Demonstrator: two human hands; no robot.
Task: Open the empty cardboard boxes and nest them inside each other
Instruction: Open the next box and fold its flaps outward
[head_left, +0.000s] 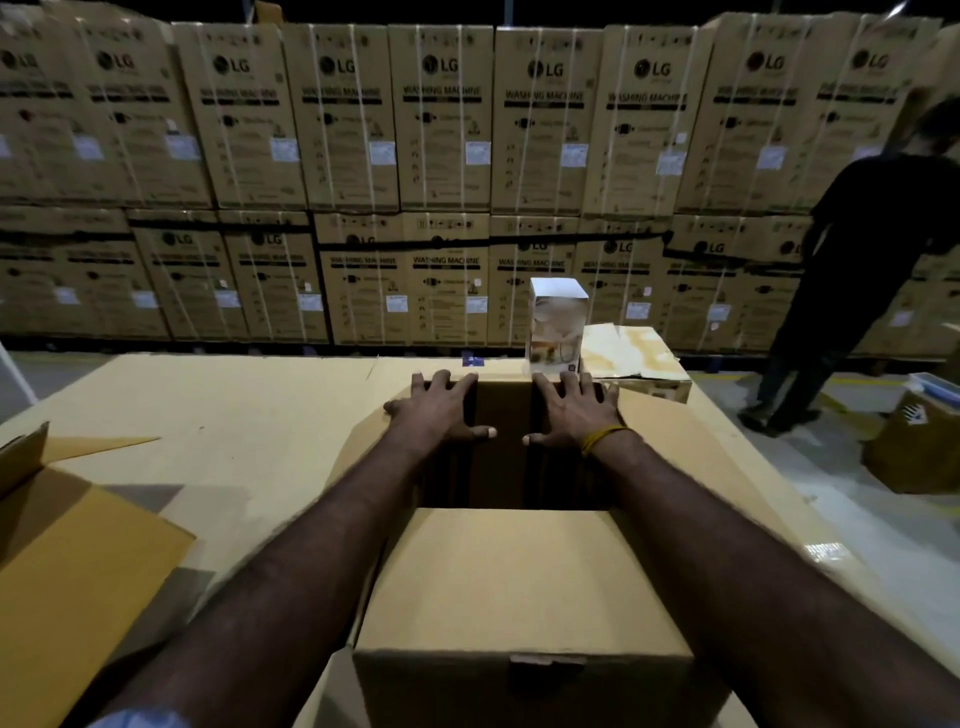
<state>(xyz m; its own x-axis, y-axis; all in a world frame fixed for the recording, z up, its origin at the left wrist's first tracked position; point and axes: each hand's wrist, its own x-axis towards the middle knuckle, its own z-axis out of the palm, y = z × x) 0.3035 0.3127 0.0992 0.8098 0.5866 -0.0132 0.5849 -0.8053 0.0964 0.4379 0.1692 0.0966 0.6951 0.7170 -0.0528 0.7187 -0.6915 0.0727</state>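
The left hand (441, 410) and right hand (574, 413) lie flat, fingers spread, a gap between them, each pressing a side flap of the open cardboard box (519, 587) outward, apparently to keep its mouth clear for nesting. The box stands at the table's near edge; its corrugated board is matte, tan, square-edged. Beyond stand a glossy white printed carton (558, 325) and a tape-patched small box (636, 358)

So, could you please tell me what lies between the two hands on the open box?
Head view: only the open box's dark opening separates left hand and right hand.
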